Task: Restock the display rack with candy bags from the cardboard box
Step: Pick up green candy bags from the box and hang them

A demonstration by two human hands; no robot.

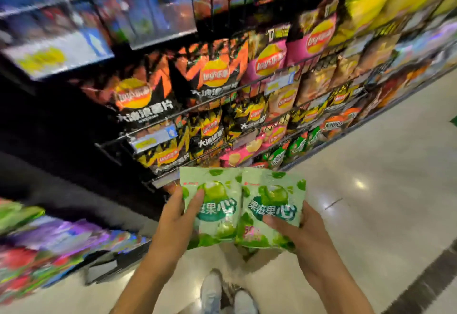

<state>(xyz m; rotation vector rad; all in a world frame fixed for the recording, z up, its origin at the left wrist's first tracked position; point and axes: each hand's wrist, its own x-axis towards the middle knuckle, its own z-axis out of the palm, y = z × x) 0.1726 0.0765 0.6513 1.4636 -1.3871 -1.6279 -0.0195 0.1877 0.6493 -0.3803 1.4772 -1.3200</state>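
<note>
Currently the person is standing in a shop aisle, holding two green candy bags low in front of the body, one in each hand. The left hand (176, 217) is pinching the left candy bag (218, 207) at its left edge, thumb pressing flat on the printed front, other fingers hiding behind the bag, so I cannot tell their spread. The right hand (306, 237) is gripping the right candy bag (272, 197) from the right side, thumb lying across the lower front, remaining fingers curling behind and mostly hidden. Both bags are facing up toward the camera, side by side, inner edges touching, the right one seeming to overlap the left slightly. They are hanging just in front of the lowest tier of the display rack (223, 94), not touching it. Black-orange chip bags (138, 96) and pink chip bags (269, 61) are filling the wire tiers. A second blurred display (49, 244) is sitting at lower left. White shoes (212, 289) are showing on the glossy floor (371, 190) below the hands.
</note>
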